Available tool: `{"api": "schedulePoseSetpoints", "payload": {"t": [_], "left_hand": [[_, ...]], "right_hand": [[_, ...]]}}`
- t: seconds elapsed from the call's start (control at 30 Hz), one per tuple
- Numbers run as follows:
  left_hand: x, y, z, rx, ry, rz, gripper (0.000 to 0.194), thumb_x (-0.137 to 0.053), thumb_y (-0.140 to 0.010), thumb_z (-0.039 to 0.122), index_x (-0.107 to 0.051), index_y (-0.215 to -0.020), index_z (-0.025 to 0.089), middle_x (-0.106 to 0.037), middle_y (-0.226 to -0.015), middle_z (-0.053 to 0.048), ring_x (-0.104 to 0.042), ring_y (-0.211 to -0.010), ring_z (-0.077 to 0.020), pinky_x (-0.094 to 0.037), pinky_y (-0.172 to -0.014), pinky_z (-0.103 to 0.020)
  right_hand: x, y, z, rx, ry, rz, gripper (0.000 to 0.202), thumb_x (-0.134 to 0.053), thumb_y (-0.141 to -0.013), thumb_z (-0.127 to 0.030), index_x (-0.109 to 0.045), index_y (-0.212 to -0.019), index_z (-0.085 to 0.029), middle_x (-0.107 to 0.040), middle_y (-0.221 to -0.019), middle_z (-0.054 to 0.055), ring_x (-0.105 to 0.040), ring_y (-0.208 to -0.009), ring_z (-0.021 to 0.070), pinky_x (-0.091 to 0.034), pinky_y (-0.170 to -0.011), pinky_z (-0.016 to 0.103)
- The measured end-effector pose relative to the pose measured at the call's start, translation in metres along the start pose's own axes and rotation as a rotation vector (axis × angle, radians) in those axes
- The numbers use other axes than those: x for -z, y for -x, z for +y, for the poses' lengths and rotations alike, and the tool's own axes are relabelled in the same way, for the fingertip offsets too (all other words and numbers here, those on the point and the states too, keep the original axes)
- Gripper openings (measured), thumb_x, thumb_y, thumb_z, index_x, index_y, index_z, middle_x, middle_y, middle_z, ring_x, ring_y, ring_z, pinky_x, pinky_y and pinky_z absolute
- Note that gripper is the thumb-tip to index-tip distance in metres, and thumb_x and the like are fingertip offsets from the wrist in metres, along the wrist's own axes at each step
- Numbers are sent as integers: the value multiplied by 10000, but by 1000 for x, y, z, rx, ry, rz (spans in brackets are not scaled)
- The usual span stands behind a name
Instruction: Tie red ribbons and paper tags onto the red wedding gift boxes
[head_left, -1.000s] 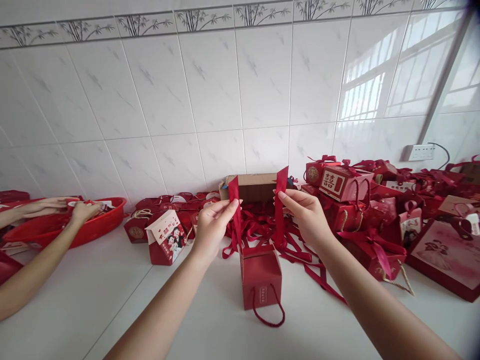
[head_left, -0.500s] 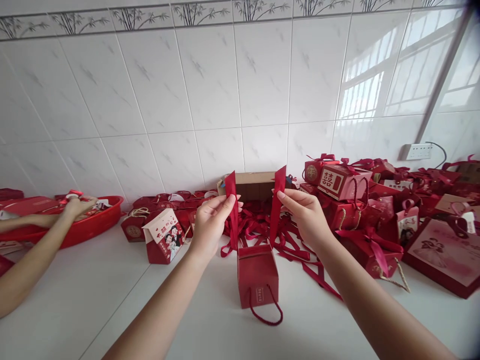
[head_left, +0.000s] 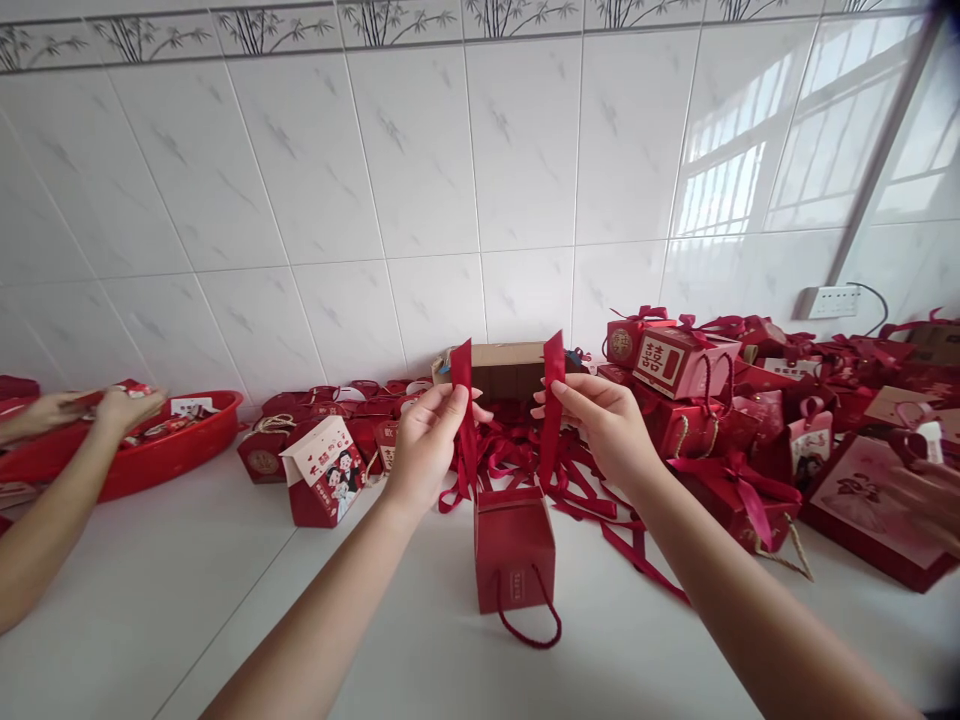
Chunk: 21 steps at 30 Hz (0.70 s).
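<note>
Red ribbon held up in two tails above small red box on white counter. Left hand pinched on left tail, right hand pinched on right tail. Ribbon judged soft, light, slippery; best gripped near ends. Box judged light, easily crushed.

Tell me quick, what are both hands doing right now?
Left hand: closed, pinching the left ribbon end above the red box.
Right hand: closed, pinching the right ribbon end.
</note>
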<state>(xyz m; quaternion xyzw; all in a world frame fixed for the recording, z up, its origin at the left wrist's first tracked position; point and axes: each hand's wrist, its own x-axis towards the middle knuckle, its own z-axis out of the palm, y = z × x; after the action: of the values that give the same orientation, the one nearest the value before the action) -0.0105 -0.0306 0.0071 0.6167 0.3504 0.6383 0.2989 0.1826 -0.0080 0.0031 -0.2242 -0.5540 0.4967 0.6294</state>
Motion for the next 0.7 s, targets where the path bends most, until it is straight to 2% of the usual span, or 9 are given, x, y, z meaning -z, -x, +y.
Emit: {"api": "schedulePoseSetpoints", "payload": {"t": [0.07, 0.17, 0.23, 0.33, 0.47, 0.53, 0.6, 0.7], "left_hand": [[-1, 0, 3, -25, -58, -65, 278, -565, -891, 457, -640, -842, 194, -581, -609, 43, -576, -638, -105, -468, -707, -228], [-4, -1, 9, 7, -129, -165, 273, -631, -850, 425, -651, -746, 173, -524, -547, 49, -511, -557, -96, -429, -598, -209], [-6, -1, 13, 32, -170, -217, 257, -661, -827, 400, -671, -730, 162, -544, -556, 39, -493, -531, -96, -404, -542, -210], [-8, -1, 16, 48, -206, -242, 203, -685, -805, 355, -697, -769, 156, -616, -638, 12, -529, -573, -111, -420, -561, -219], [-3, -1, 16, 126, -153, -267, 166, -700, -782, 291, -672, -894, 172, -629, -676, 16, -565, -621, -120, -448, -601, -222], [2, -1, 16, 222, -32, -281, 206, -676, -789, 254, -620, -978, 192, -620, -673, 27, -578, -635, -122, -461, -618, -225], [7, -3, 15, 294, 68, -280, 230, -647, -787, 213, -578, -1005, 199, -617, -686, 29, -594, -664, -125, -470, -637, -230], [11, -5, 14, 328, 105, -279, 224, -616, -772, 192, -559, -988, 187, -602, -679, 24, -586, -648, -125, -466, -615, -233]], "right_hand": [[-3, -1, -2, -14, 59, -33, 279, -744, -736, -381, -702, -902, -160, -700, -714, 26, -611, -535, 123, -516, -522, 261], [-9, -2, -4, 17, 196, -128, 261, -692, -778, -348, -707, -932, -138, -662, -653, 7, -523, -467, 80, -426, -444, 207], [-14, 0, -5, 52, 235, -233, 245, -655, -801, -333, -724, -935, -139, -656, -667, 6, -543, -525, 93, -446, -488, 216], [-18, 4, -2, 97, 234, -369, 263, -653, -813, -329, -727, -1018, -181, -703, -814, 30, -638, -732, 155, -523, -645, 270], [-16, 1, 7, 191, 268, -365, 235, -578, -894, -346, -733, -978, -190, -705, -805, 35, -646, -732, 152, -535, -661, 273], [-11, -2, 11, 293, 351, -390, 222, -545, -921, -313, -726, -956, -189, -707, -827, 42, -652, -748, 154, -542, -682, 280], [-5, -6, 13, 474, 511, -453, 207, -522, -937, -257, -718, -972, -201, -717, -908, 55, -654, -839, 168, -545, -760, 304], [3, -9, 12, 739, 812, -527, 253, -474, -949, -175, -714, -1020, -211, -726, -994, 72, -622, -936, 199, -532, -831, 360]]}}
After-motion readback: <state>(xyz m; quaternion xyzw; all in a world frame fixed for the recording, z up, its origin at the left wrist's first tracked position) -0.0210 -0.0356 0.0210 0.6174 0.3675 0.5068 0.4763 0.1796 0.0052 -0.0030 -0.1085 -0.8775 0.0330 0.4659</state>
